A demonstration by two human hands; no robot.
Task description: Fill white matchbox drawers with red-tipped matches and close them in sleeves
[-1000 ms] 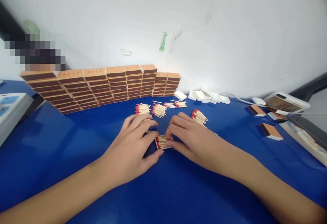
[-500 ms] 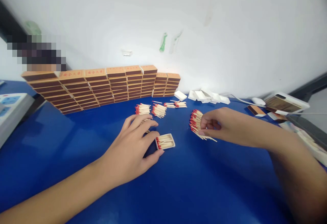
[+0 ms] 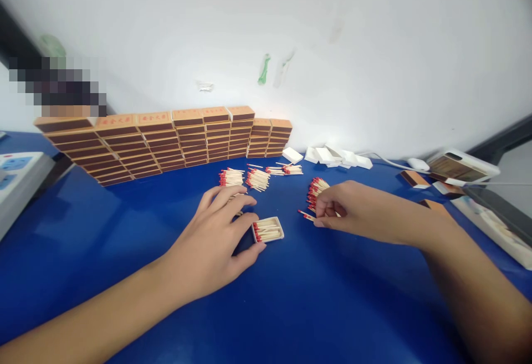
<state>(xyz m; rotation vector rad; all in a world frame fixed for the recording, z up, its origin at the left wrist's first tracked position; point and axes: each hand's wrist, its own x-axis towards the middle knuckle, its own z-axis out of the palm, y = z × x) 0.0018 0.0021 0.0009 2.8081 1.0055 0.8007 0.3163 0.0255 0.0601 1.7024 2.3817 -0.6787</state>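
Note:
A white matchbox tray [image 3: 277, 228] with several red-tipped matches in it lies on the blue table. My left hand [image 3: 214, 242] has its thumb and index finger at the tray's near and far sides, by its left end, and the other fingers are spread beyond. Part of a small heap of matches is hidden under those fingers. To the right, my right hand [image 3: 343, 209] pinches matches [image 3: 306, 215], their red heads pointing left. Just behind its fingers is a larger pile of matches [image 3: 318, 186], partly covered by the hand.
Stacked matchboxes [image 3: 166, 145] form a row along the wall. Small match piles [image 3: 258, 179] lie in front of it. White empty trays [image 3: 332, 156] sit at the back, with a white device [image 3: 461, 164] and loose matchbox sleeves [image 3: 414, 179] at right. A power strip [image 3: 25, 170] stands at left.
My right hand has shifted slightly left and toward me from the pile, with match heads now sticking out of its pinch. My left hand and the tray have stayed put.

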